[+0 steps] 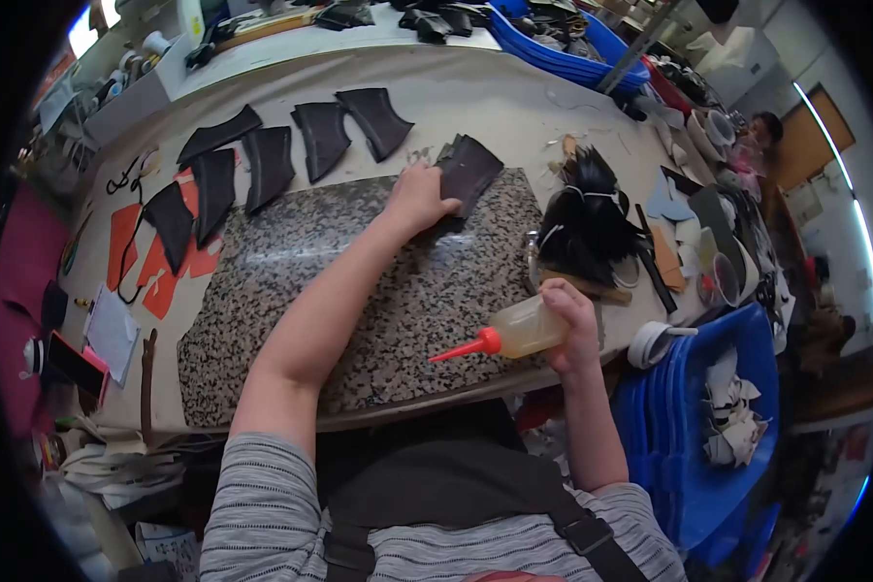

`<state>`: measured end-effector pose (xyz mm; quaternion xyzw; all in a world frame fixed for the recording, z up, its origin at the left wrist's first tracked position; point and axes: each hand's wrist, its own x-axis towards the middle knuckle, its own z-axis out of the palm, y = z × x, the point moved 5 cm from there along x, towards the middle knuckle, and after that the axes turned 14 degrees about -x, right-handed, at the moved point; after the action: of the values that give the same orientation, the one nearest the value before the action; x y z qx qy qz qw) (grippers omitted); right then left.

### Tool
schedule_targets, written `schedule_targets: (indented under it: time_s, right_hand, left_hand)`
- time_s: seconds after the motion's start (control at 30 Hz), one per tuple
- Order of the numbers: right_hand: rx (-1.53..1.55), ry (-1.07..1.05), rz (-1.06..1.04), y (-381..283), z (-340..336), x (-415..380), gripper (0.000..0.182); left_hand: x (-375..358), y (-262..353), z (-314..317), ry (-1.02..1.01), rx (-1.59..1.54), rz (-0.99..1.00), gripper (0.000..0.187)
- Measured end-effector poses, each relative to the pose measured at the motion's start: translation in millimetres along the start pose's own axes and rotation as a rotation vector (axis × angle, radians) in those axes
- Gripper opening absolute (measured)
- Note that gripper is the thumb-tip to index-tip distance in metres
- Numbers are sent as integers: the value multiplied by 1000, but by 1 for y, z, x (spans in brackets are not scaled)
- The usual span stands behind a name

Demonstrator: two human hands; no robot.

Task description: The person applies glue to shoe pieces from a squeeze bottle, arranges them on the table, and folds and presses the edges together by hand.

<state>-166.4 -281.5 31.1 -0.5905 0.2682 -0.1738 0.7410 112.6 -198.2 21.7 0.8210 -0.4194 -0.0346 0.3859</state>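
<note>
Over the far edge of the speckled stone slab (291,291), my left hand (419,199) grips the near end of a dark leather piece (472,175); the fingertips are partly hidden. Another dark edge shows beneath that piece. My right hand (570,325) is wrapped around a squeeze bottle (529,327) of pale yellowish liquid, tilted with its red nozzle pointing left over the slab. Beyond the slab, several similar dark pieces (320,139) lie in a curved row on the cloth-covered table (436,82).
Bundled black strips (587,218) lie right of the slab. Orange pieces (155,262) and a notepad (113,330) are at the left. Stacked blue bins (689,427) stand at the front right, another blue bin (563,58) at the back. A person (766,128) shows at the far right.
</note>
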Motion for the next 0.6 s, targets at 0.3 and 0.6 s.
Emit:
schedule_targets:
  time_s: [0.3,0.6]
  right_hand:
    - [25,10,-43,-7,-26,9,18]
    - [-122,-272,-1,-3,34,76,19]
  left_hand:
    - [-2,42,10,-175,77,14,34]
    - [32,-16,29,-256,-525,-389,15]
